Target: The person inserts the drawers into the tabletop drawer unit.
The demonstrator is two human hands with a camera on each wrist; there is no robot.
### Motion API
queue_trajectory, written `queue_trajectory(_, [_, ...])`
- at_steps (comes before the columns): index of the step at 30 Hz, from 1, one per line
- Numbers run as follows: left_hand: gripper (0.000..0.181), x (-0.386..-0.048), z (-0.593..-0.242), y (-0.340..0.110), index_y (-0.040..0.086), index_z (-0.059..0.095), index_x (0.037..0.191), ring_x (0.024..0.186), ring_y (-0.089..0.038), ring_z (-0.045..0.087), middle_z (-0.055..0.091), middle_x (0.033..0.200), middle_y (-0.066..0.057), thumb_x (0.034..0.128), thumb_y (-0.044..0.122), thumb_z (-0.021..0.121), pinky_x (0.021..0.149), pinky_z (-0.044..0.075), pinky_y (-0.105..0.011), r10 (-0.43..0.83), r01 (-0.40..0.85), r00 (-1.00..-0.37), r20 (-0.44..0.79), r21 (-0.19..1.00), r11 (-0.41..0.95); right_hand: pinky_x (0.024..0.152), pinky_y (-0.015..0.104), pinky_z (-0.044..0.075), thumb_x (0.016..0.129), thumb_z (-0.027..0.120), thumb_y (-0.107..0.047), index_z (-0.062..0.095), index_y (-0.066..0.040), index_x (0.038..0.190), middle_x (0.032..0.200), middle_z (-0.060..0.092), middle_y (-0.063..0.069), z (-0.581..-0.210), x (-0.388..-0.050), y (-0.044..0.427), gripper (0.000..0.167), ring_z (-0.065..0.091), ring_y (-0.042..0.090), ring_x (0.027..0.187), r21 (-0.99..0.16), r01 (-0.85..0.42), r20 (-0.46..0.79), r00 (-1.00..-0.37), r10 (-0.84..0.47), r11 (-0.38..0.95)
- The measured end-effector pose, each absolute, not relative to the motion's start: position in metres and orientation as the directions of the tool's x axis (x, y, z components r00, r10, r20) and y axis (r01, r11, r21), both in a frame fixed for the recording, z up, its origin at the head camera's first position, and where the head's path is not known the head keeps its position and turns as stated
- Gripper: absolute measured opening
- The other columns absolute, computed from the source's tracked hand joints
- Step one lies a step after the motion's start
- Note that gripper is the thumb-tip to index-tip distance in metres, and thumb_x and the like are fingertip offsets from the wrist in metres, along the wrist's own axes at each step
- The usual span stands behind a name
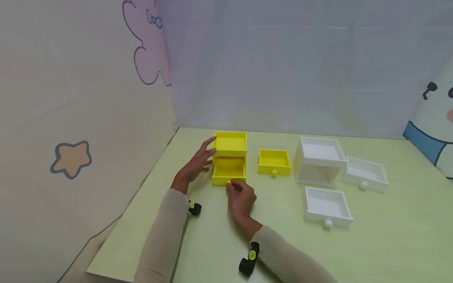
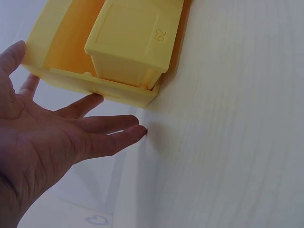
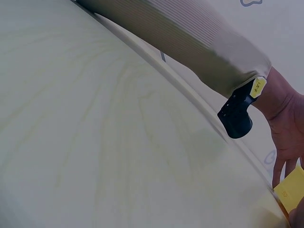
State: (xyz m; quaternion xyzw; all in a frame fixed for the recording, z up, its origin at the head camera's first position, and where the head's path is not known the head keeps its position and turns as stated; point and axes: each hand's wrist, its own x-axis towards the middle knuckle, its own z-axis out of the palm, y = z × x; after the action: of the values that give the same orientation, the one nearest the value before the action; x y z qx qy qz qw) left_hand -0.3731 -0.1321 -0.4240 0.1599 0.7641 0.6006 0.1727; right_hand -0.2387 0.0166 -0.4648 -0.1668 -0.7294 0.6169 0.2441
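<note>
A yellow cabinet (image 1: 230, 142) stands toward the back left of the table, with a yellow drawer (image 1: 229, 168) partly inside its lower opening and sticking out toward me. My right hand (image 1: 242, 198) pinches the small round knob at the drawer's front. Against the cabinet's left side rests my left hand (image 1: 196, 163), fingers spread and mostly straight. The left wrist view shows that hand (image 2: 61, 128) touching the cabinet wall (image 2: 95, 85), and the drawer (image 2: 128, 42) sitting in the opening. In the right wrist view, only a bit of the drawer (image 3: 290, 190) shows at the lower right.
Right of the cabinet lies a second yellow drawer (image 1: 274, 160). Farther right stands a white cabinet (image 1: 320, 161) with an open front. One white drawer (image 1: 366, 173) lies beside it, another white drawer (image 1: 328, 206) in front. Cloth walls (image 1: 290, 78) border the table's back and left.
</note>
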Motion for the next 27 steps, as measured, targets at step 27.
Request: queue_trajectory(27, [0.054, -0.372, -0.418, -0.123, 0.055, 0.025, 0.149, 0.139, -0.055, 0.028, 0.013, 0.164, -0.003, 0.0993, 0.058, 0.048, 0.106, 0.026, -0.070, 0.453, 0.040, -0.890, -0.055, 0.980, 0.197, 0.074, 0.038, 0.058, 0.084, 0.077, -0.005, 0.077, -0.002, 0.094, 0.089, 0.075, 0.008, -0.461, -0.252, 0.024, 0.011, 0.073, 0.022, 0.078, -0.980, -0.069, 0.161, -0.822, 0.546, 0.184])
